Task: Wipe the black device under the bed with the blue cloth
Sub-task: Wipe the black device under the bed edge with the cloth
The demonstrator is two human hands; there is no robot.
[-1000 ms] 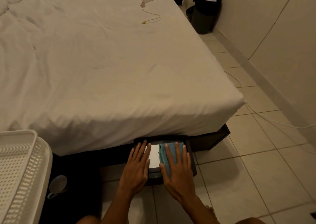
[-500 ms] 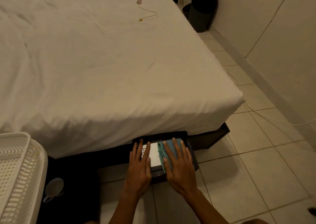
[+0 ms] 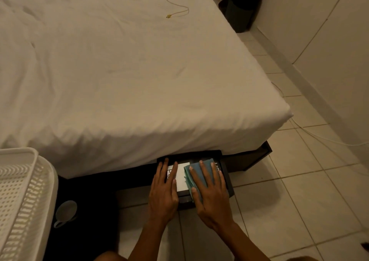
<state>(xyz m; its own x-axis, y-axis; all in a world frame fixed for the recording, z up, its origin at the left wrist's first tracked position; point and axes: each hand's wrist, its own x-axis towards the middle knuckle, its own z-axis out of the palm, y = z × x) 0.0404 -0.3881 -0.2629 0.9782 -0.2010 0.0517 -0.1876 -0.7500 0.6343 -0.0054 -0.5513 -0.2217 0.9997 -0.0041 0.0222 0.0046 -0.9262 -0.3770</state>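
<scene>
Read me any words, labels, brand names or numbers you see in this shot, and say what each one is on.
Nothing can be read for certain.
White panel on the black device: dark marks beside the left hand, partly covered, too blurred to read.
Black device, right of the blue cloth under the right hand: faint pale marks, too small to read.
Bed, white basket, bin: no text visible.

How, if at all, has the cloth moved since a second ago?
No clear move: the cloth still lies on the device, right of its white label, under the right hand.
</scene>
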